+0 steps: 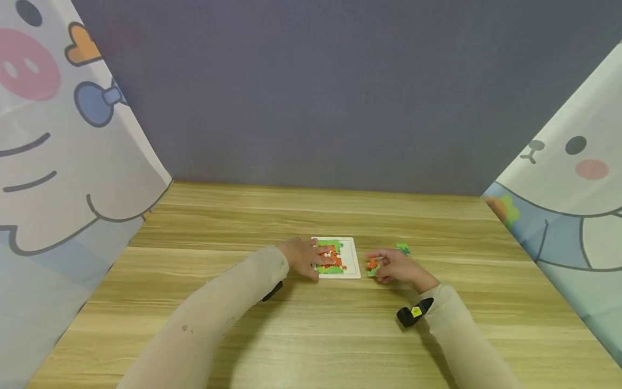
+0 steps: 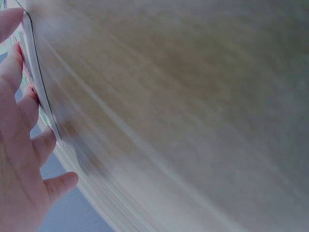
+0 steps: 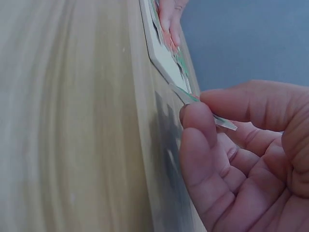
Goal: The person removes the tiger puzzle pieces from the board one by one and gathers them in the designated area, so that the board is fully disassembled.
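In the head view a white puzzle board (image 1: 351,259) lies on the table, its left part filled with pieces of a green and orange tiger picture (image 1: 336,263). Its right side shows bare white. My left hand (image 1: 303,258) rests on the board's left part, fingers spread straight over the picture. Just right of the board, my right hand (image 1: 399,267) pinches an orange and green puzzle piece (image 1: 372,266) between thumb and fingers. The right wrist view shows that thin puzzle piece (image 3: 227,123) edge-on, raised over its shadow near the board's edge (image 3: 161,67).
Another green puzzle piece (image 1: 403,248) lies on the wooden table (image 1: 291,335) just beyond my right hand. A dark grey panel (image 1: 311,97) rises behind the table. Cartoon-printed cloths (image 1: 573,227) hang at both sides.
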`<action>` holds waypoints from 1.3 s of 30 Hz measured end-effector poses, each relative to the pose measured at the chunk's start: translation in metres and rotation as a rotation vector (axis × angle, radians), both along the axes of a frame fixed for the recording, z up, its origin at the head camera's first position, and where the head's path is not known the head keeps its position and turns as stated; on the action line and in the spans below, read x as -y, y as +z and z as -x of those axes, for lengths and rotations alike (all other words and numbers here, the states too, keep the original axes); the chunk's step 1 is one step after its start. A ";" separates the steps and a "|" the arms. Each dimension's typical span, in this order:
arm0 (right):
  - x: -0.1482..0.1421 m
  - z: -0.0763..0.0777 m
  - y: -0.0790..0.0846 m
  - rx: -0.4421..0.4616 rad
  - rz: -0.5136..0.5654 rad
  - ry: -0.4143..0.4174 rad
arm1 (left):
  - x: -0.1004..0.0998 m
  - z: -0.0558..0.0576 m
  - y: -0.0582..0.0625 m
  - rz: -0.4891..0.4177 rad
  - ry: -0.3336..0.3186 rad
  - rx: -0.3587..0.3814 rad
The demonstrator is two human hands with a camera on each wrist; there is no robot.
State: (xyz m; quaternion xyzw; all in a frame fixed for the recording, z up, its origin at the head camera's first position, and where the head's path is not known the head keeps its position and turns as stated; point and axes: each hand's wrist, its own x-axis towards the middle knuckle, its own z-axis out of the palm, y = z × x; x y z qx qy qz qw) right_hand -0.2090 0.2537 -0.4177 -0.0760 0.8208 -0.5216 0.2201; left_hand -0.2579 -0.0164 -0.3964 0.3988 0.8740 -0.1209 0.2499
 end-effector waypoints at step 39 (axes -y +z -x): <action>-0.053 -0.027 0.008 0.014 0.005 -0.017 | 0.002 -0.001 0.002 0.002 0.004 0.000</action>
